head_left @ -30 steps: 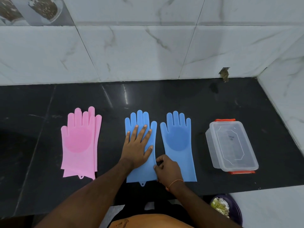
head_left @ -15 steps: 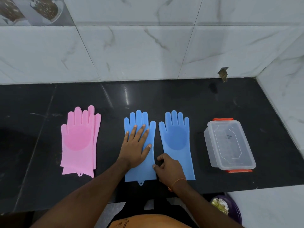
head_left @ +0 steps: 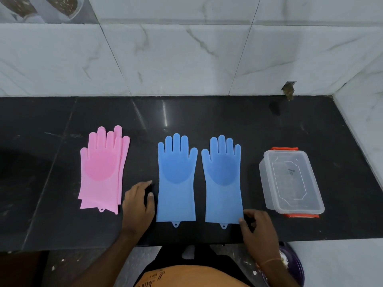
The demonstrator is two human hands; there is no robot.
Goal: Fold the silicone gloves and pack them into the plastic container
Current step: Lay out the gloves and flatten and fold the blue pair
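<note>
Head view: left hand point(head_left: 137, 206) lifted off left blue glove point(head_left: 176, 179), fingers loosely curled, empty; right hand point(head_left: 258, 230) shifted to pinch right blue glove point(head_left: 223, 179) cuff; folding unstarted.

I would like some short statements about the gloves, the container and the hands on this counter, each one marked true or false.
1. Both blue gloves lie flat and unfolded. True.
2. The pink gloves lie inside the plastic container. False: they lie stacked on the counter, far left.
3. The container's lid is on. True.
4. The left hand presses on a blue glove's palm. False: it rests on the counter, beside the glove's left edge.
5. The right hand is at the lower right corner of the right blue glove. True.
</note>
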